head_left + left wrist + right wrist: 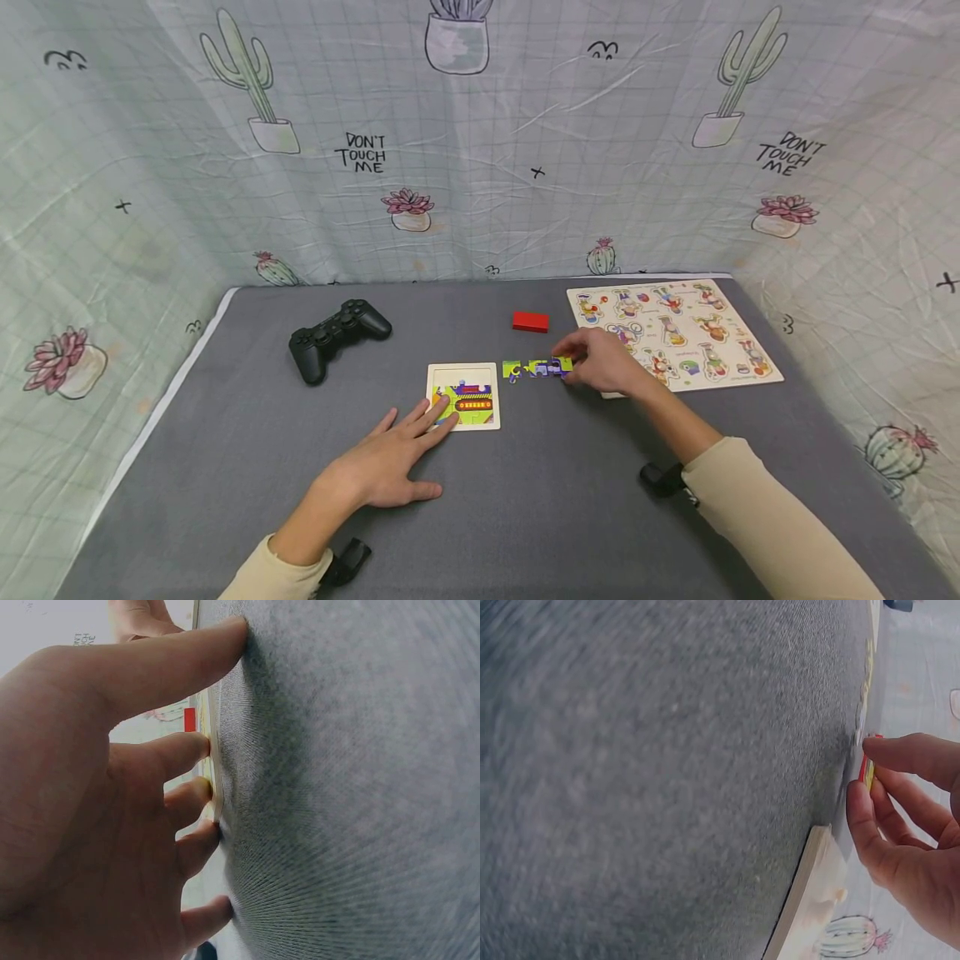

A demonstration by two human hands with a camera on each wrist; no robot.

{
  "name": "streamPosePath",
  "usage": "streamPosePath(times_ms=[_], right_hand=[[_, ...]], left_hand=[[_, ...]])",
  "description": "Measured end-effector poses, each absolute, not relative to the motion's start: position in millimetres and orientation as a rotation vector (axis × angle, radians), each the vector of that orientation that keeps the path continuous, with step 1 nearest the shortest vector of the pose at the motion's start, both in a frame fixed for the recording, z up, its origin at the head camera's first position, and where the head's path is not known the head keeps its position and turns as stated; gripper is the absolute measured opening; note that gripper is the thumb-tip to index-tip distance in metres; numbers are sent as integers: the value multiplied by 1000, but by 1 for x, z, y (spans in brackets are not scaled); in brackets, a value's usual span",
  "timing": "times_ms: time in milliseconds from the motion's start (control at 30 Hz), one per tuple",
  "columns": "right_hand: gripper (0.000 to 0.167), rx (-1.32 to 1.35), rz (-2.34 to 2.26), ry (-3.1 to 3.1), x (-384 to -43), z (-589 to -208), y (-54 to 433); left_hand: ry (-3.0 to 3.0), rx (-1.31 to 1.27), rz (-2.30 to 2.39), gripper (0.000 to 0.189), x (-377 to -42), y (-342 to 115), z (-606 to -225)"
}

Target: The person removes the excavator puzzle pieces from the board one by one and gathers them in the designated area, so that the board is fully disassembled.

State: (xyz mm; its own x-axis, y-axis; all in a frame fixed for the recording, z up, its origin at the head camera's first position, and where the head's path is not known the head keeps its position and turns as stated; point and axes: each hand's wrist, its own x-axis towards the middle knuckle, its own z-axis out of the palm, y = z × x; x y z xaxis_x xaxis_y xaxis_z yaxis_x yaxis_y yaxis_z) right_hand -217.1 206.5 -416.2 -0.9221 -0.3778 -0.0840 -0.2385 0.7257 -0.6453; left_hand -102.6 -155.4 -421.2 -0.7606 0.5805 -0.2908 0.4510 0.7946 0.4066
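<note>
One spread left hand [390, 462], gripping nothing, is laid at lower centre-left, fingertips on the puzzle board [463, 376], which is best braced; right of centre, a puzzle piece [566, 364] is pinched by the right hand [603, 362], ideally by its edges.

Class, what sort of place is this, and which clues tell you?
Probably a screened-off tabletop play area, judging by the cactus-print cloth behind and at both sides, the partly filled jigsaw, and the black game controller.
</note>
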Motion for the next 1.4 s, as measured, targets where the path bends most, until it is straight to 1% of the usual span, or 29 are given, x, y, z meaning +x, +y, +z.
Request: streamPosePath(times_ms=[733,1400], right_hand=[[34,-484,-860,2748,-218,-415,207],[37,-488,-847,2744,-220,-416,207]], left_hand=[[2569,787,454,93,-102,-156,-420],[2574,795,472,94,-101,-156,-419]])
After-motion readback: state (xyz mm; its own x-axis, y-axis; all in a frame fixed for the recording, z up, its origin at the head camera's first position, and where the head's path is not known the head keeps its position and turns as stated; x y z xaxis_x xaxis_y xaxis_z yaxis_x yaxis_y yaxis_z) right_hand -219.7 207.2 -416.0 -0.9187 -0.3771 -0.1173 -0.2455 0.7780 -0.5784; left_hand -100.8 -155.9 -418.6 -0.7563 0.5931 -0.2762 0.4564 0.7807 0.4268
